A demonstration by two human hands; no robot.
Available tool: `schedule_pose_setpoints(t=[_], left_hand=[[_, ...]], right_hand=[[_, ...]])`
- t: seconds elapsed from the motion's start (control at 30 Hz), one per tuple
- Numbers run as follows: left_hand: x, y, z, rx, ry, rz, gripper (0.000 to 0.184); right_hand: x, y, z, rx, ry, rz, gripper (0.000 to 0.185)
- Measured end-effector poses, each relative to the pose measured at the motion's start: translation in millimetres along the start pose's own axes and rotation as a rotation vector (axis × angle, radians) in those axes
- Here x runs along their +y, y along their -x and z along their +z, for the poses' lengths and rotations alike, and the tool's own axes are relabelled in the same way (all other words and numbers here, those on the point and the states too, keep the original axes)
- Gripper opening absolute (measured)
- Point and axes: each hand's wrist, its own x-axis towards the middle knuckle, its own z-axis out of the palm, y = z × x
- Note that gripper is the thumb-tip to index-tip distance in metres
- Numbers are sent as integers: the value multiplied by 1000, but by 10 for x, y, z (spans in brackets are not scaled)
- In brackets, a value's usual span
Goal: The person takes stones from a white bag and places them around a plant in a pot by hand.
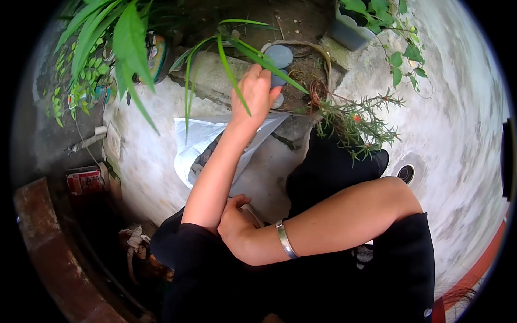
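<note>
My left hand (pixel 252 94) reaches forward to a small planting bed, its fingers curled against a smooth grey stone (pixel 278 78). A larger rounded grey stone (pixel 279 56) sits just beyond it, and a paler stone (pixel 278 101) lies below my thumb. Under my left forearm is a white plastic bag (pixel 186 161), its mouth spread, with several dark stones (pixel 203 157) inside. My right hand (pixel 235 219), below a silver bracelet (pixel 286 239), rests bent beside my left elbow. Its fingers are curled and partly hidden, so any contents do not show.
Long green leaves (pixel 129 43) hang at upper left, and thin blades cross my left hand. A spiky plant with a red flower (pixel 356 118) spills over the bed's edge. A grey pot (pixel 350 29) stands at upper right. A round drain (pixel 405 173) lies right of my knee.
</note>
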Motion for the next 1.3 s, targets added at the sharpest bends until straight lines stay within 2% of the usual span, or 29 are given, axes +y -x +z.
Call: schedule_pose_setpoints(t=[0.07, 0.2, 0.27, 0.37, 0.57, 0.7, 0.8, 0.87, 0.93, 1.0, 1.13, 1.23, 1.3], left_hand=[[11, -29, -19, -95, -45, -95, 38], [-38, -61, 11, -124, -108, -45, 41], [-53, -76, 2, -175, -104, -35, 42], [-74, -110, -23, -187, -79, 6, 41], [-151, -168, -19, -143, -57, 88, 39], [-181, -166, -52, -191, -52, 46, 39], [-254, -126, -51, -97, 7, 106, 40], [-312, -109, -98, -56, 114, 138, 42], [-327, -108, -185, -115, 224, -23, 42], [-419, -118, -172, -52, 327, -54, 43], [-444, -195, -160, 4, 722, -192, 44], [-432, -238, -182, 32, 788, -255, 47], [-427, -280, -118, 60, 1002, -278, 46]], right_hand=[[18, 19, 2, 27, 63, 1, 34], [71, 67, 0, 18, 95, -47, 35], [62, 13, 10, -9, 199, -64, 47], [33, -16, 40, 1, 192, -70, 47], [61, 35, 21, -20, 174, -88, 44], [47, 38, 12, 1, 137, -55, 42], [33, 45, 14, 41, 57, 13, 39], [45, 60, 2, 21, -75, -4, 30], [84, 128, -49, 47, -159, 31, 27], [87, 169, -35, 121, -212, 106, 24], [134, 208, 47, 213, -172, 87, 18], [139, 210, 100, 237, -149, 123, 18], [105, 182, 161, 261, -144, 144, 17]])
